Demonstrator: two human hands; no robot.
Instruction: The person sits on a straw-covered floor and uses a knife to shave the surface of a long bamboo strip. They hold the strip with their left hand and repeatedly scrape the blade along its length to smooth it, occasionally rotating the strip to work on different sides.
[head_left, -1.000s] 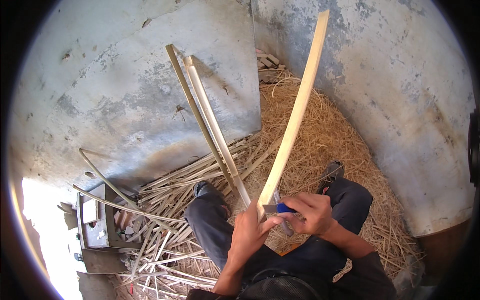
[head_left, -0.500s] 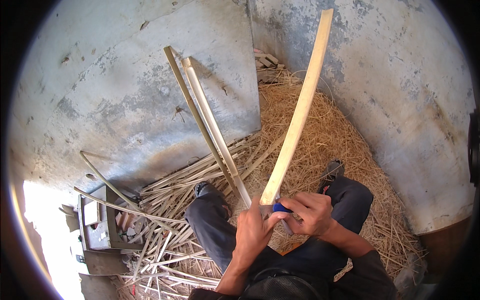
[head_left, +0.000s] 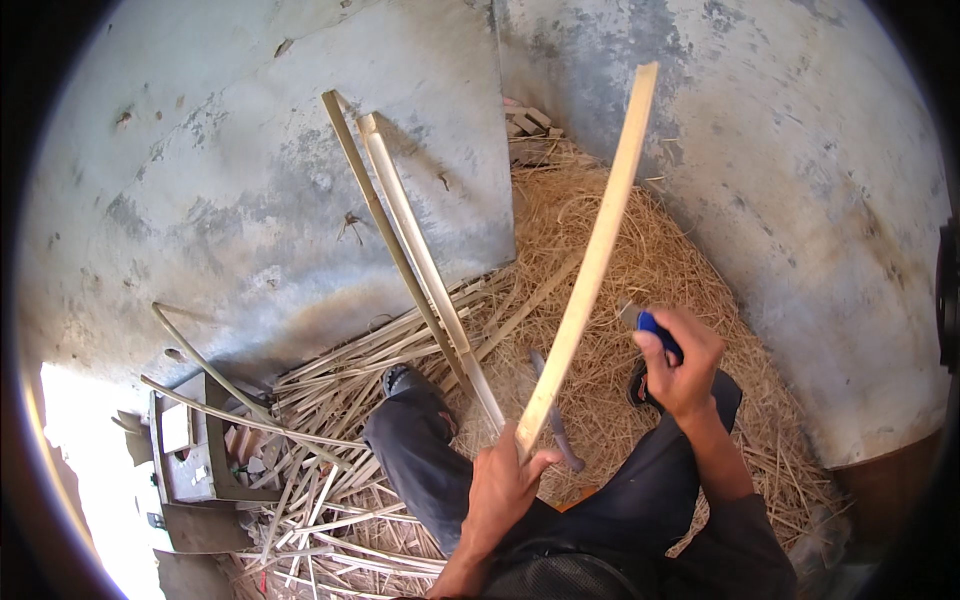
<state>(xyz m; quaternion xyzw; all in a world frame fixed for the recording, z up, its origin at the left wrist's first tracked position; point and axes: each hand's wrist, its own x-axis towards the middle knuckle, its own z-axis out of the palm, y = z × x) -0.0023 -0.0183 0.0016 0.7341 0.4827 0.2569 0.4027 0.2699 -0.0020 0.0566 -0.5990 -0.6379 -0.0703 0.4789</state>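
My left hand (head_left: pixel 500 482) is closed round the lower end of a long pale bamboo strip (head_left: pixel 594 260), which slants up and away to the right. In my right hand (head_left: pixel 690 365) is a knife (head_left: pixel 660 335) with a blue handle; its short metal blade points up and left, apart from the strip. Between my knees, just right of the strip, a dark curved bar (head_left: pixel 561 430) stands up; its kind I cannot make out.
Two bamboo lengths (head_left: pixel 385 225) lean on the left wall (head_left: pixel 240 190). Thin shavings (head_left: pixel 680 265) pile up toward the far corner, and split strips (head_left: pixel 350 350) lie at left. An open metal box (head_left: pixel 185 475) holding rubble stands beyond them, near my left leg (head_left: pixel 425 465).
My right hand has moved up and right with the knife, away from the strip. The strip's far end has come down and nearer; my left hand stays on its lower end.
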